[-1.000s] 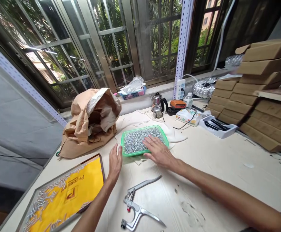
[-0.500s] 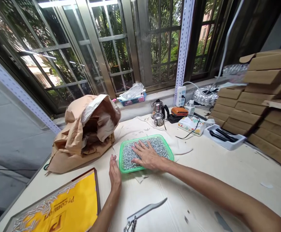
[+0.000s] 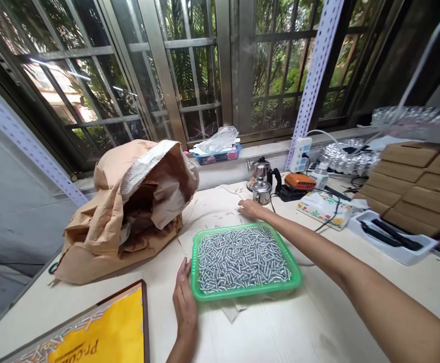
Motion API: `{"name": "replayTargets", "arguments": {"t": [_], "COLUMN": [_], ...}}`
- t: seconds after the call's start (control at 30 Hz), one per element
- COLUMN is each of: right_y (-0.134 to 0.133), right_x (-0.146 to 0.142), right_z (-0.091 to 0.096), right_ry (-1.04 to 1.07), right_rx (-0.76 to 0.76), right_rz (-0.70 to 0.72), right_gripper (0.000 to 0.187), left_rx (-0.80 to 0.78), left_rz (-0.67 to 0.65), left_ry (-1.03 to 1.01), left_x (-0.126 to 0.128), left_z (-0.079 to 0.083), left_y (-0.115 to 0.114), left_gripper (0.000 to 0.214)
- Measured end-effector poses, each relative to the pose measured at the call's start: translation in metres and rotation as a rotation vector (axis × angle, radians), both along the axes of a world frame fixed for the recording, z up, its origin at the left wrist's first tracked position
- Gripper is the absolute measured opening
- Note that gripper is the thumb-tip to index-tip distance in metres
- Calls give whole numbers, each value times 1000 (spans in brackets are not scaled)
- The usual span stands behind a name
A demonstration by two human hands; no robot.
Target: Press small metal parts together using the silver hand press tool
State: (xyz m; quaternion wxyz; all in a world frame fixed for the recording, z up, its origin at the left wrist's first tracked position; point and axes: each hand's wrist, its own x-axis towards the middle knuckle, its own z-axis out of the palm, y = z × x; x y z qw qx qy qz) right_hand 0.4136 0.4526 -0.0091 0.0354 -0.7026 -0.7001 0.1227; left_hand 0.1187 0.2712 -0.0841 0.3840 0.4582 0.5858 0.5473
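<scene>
A green plastic tray point(image 3: 297, 276) full of small silver metal pieces point(image 3: 242, 259) sits on the white table. My left hand point(image 3: 184, 300) lies flat with fingers together against the tray's near left edge. My right hand point(image 3: 251, 207) reaches past the tray's far edge, fingers stretched flat on a white cloth point(image 3: 214, 206) strewn with a few loose silver pieces. It holds nothing.
A crumpled brown paper sack point(image 3: 129, 206) stands left of the tray. A yellow framed board point(image 3: 91, 343) lies at the near left. Behind the tray are small metal kettles point(image 3: 261, 179), an orange device point(image 3: 299, 182), a tissue box point(image 3: 324, 207), a white tray point(image 3: 394, 239) and stacked cardboard boxes point(image 3: 420, 181).
My right hand lifted off the silver pieces in the tray and reached beyond its far edge onto the cloth. The camera shifted forward; the pliers dropped out of view.
</scene>
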Motion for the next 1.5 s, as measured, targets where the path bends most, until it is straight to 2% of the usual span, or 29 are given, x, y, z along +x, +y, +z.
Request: {"name": "replayTargets", "arguments": {"t": [0.17, 0.3, 0.47, 0.57, 0.73, 0.87, 0.97, 1.07, 1.13, 1.23, 1.3, 1.37, 1.43, 1.5], "right_y": [18, 27, 34, 34, 25, 18, 10, -8, -26, -50, -55, -48, -35, -21], "right_x": [0, 3, 2, 4, 10, 13, 13, 16, 22, 35, 41, 43, 40, 35], "right_z": [-12, -16, -21, -25, -32, -32, -20, 5, 26, 52, 58, 52, 36, 16], "right_ry": [-15, 60, 216, 317, 489, 610, 700, 807, 887, 963, 868, 605, 348, 192], "right_rx": [-66, -129, -271, -301, -228, -31, 139, 225, 202, 48, 25, 102, 148, 133], "right_rz": [33, 49, -43, -116, -230, -289, -277, -225, -144, 75, 128, 39, -47, -65], "right_gripper": [37, 36, 35, 35, 31, 13, 9, 15, 23, 38, 41, 36, 33, 27], "left_rx": [-42, -48, -49, -59, -100, -113, -112, -118, -133, -136, -128, -132, -144, -148], "left_rz": [14, 17, 57, 56, 69, 68, 70, 74, 73, 73, 79, 81, 79, 74], "left_ry": [-40, -48, -1, 8, 14, 31, 29, 19, 25, 36, 33, 21, 16, 24], "left_x": [2, 3, 3, 3, 5, 3, 2, 3, 4, 5, 6, 6, 6, 6], "left_z": [1, 2, 2, 4, 8, 6, 3, 4, 6, 9, 10, 11, 10, 9], "left_y": [-2, -2, -3, -4, -5, -3, -3, -3, -4, -5, -6, -6, -5, -5], "left_gripper": [71, 73, 71, 70, 72, 72, 71, 73, 73, 72, 72, 73, 73, 72]}}
